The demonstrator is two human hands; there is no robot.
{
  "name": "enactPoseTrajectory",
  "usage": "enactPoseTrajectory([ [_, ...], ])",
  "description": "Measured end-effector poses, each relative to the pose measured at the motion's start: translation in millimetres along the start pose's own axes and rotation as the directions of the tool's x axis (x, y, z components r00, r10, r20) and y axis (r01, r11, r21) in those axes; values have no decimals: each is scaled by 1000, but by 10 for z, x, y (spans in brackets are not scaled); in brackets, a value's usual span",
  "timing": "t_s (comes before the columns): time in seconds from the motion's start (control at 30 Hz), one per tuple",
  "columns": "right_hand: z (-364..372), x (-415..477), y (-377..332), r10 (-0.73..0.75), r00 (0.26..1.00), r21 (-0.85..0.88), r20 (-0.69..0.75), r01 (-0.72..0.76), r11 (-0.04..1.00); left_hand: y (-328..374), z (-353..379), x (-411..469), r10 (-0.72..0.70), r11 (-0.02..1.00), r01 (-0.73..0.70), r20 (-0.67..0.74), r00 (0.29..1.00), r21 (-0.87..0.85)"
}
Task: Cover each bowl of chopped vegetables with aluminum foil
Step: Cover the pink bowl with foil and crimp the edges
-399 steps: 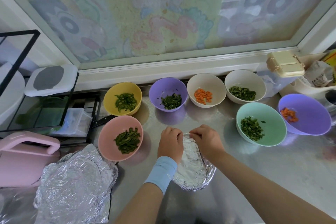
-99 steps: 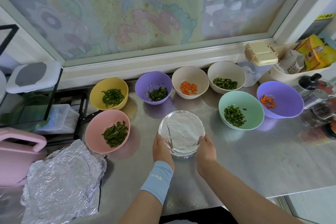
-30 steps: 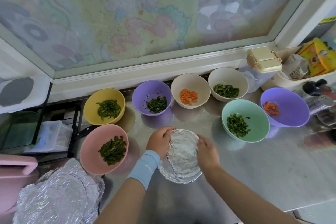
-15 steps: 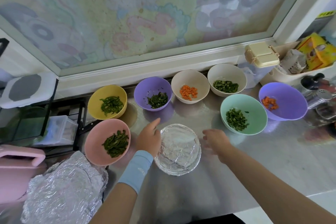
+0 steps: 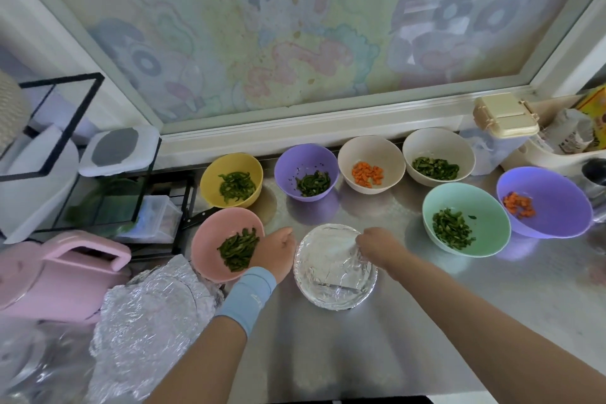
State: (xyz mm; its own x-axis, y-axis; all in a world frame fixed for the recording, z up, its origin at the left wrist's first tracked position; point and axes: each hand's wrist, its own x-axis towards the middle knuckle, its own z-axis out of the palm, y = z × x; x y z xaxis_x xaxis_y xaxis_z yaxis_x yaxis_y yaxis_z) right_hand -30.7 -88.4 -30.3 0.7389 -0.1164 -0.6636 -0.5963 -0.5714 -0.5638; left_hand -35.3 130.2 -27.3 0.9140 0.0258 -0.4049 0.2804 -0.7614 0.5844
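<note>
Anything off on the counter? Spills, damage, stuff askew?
No spills on the counter. Minor only: dark specks cling to the inner wall of the small purple bowl, and one green scrap sits apart from the pile in the mint bowl. The foil cover is wrinkled, with no tear visible.

Foil-covered bowl at ctr-bottom of frame, upright, crinkled foil wrapped over rim. Uncovered: pink bowl w/ green strips just left of it. Back row, L to R: yellow bowl, sm. purple bowl, carrot bowl, beige greens bowl. At right: mint bowl, lg purple bowl. Loose foil heap lower left.
</note>
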Motion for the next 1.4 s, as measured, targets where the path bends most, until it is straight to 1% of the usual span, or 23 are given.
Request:
enactPoseTrajectory([
  [0.07, -9, -36, -151, -41, 996, 7, -78, 41, 999, -42, -179, 20, -39, 998, 37, -44, 998, -44],
  [0.13, 24, -87, -405, -161, 979, -31, -121, 159, 987, -91, -370, 29, -67, 994, 59, -81, 994, -95],
  [0.2, 145, -112, -689, -266, 959, -77, -95, 260, 963, -196, -550, 17, -114, 992, 103, -161, 980, -74],
  [0.23, 231, -140, -840, -302, 952, -100, -59, 295, 950, -268, -637, 5, -168, 985, 158, -174, 970, -71],
  [0.3, 469, -148, -1096, -338, 941, -105, 23, 339, 935, -469, -819, 21, -161, 983, 178, -240, 957, 50],
  [0.33, 608, -138, -1196, -344, 937, -102, 64, 348, 932, -588, -895, 40, -156, 981, 183, -284, 946, 71],
  [0.4, 885, -74, -1336, -324, 937, -123, 129, 339, 933, -786, -1034, 52, -169, 979, 195, -317, 933, 54],
  [0.47, 1136, -35, -1432, -263, 953, -168, 148, 286, 943, -950, -1132, 47, -258, 964, 267, -297, 919, -10],
  [0.57, 1442, 9, -1474, -191, 977, -259, 97, 211, 943, -1178, -1161, 80, -325, 946, 317, -221, 919, -70],
  [0.67, 1666, 60, -1456, -165, 985, -349, 53, 173, 921, -1380, -1160, 151, -339, 932, 319, -100, 936, -172],
  [0.73, 1746, 73, -1447, -153, 988, -327, 2, 146, 934, -1386, -1197, 141, -314, 932, 294, -71, 947, -213],
  [0.8, 1760, 14, -1454, -158, 986, -301, -54, 135, 944, -1357, -1253, 142, -276, 935, 243, -99, 956, -260],
  [0.9, 1675, -125, -1447, -159, 976, -222, -148, 123, 967, -1232, -1336, 123, -247, 920, 169, -188, 951, -353],
  [1.03, 1322, -321, -1432, -166, 962, -209, -219, 120, 970, -925, -1379, 61, -155, 922, 47, -257, 954, -385],
  [1.1, 1072, -367, -1349, -141, 957, -106, -252, 117, 987, -740, -1328, 40, -117, 906, 5, -239, 964, -423],
  [1.2, 644, -424, -1171, -91, 940, 68, -330, 120, 990, -392, -1171, 10, -63, 849, -56, -207, 976, -525],
  [1.3, 198, -480, -927, -39, 927, 108, -373, 85, 990, -10, -923, -66, -39, 789, -89, -194, 980, -608],
  [1.37, -89, -501, -715, 33, 926, 161, -375, 30, 987, 204, -730, -116, -9, 801, -93, -166, 986, -592],
  [1.4, -223, -512, -593, 57, 928, 159, -368, 2, 987, 286, -623, -130, 8, 812, -93, -149, 989, -577],
])
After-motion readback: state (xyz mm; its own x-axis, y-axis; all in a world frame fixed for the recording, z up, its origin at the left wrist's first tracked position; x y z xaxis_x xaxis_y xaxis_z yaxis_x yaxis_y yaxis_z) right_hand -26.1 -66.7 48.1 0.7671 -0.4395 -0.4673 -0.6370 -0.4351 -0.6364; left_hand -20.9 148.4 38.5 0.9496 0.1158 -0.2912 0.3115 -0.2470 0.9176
